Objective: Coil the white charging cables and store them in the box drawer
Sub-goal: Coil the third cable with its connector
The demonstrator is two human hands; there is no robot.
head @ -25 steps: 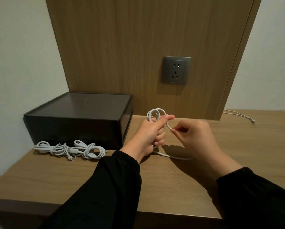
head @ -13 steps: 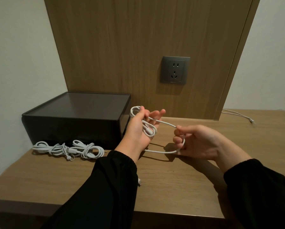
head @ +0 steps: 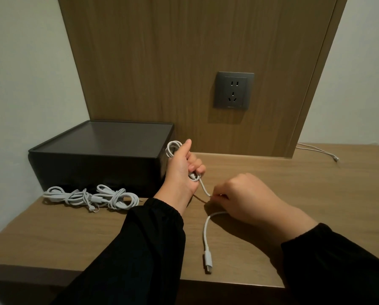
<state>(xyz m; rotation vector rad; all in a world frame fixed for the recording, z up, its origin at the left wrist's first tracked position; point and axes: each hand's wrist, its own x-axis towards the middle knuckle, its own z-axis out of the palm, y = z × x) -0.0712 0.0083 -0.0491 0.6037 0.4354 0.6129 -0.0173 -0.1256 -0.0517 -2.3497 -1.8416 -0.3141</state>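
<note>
Head view: your left hand (head: pixel 180 172) grips the coiled white cable (head: pixel 205 234), probably light and limp, your right hand (head: pixel 245 194) pinches its slack; regrip the tail at 6 o'clock.

Your left hand (head: pixel 180 172) hides most of the cable (head: pixel 206 236) inside its fist; only the top loop and a short stretch below it show. Your right hand (head: pixel 248 199) covers its own fingertips and the cable passing beneath it. The box (head: pixel 100 155) has its near face in shadow, so the drawer front cannot be made out. The bundles (head: pixel 89 195) at near left overlap; their count is unclear. The far right cord (head: pixel 316 149) runs behind the panel (head: pixel 184 62), its plug too small to identify. The lower edge cuts off both sleeves (head: pixel 140 249).
</note>
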